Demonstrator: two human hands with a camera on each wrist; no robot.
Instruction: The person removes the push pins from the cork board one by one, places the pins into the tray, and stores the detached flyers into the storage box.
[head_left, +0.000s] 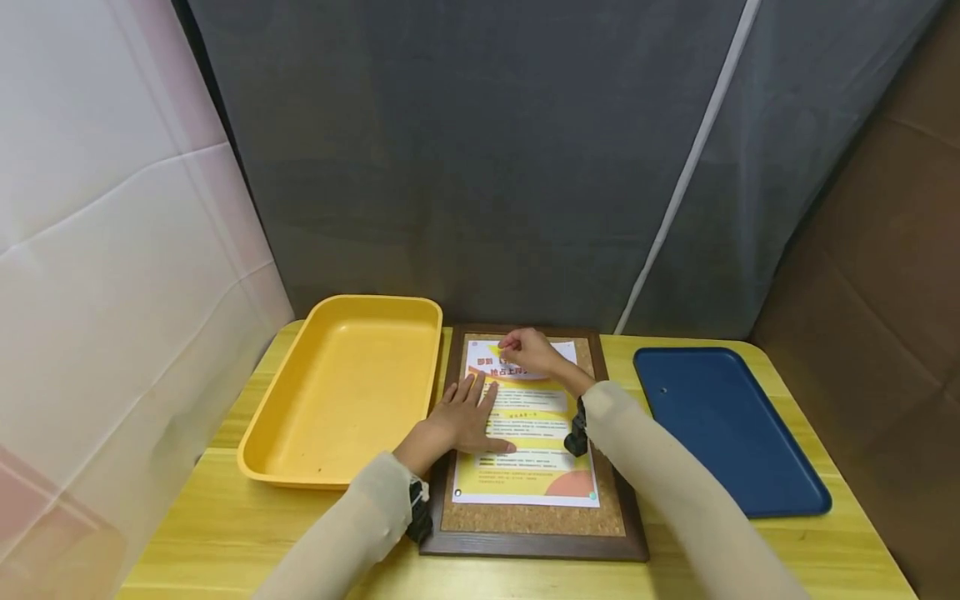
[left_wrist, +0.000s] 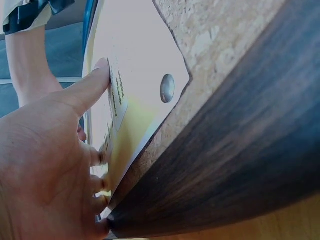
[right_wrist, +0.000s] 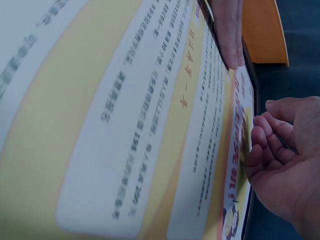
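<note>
Head view: left hand [head_left: 465,421] presses poster [head_left: 534,423] reading "抢占上".

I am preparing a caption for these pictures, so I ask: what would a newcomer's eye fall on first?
Probably the bright yellow tray at the left of the wood-grain table, with a shallow blue tray at the right. Between them, a framed corkboard bears a printed poster, with the left hand spread on it and the right hand near its top.
</note>
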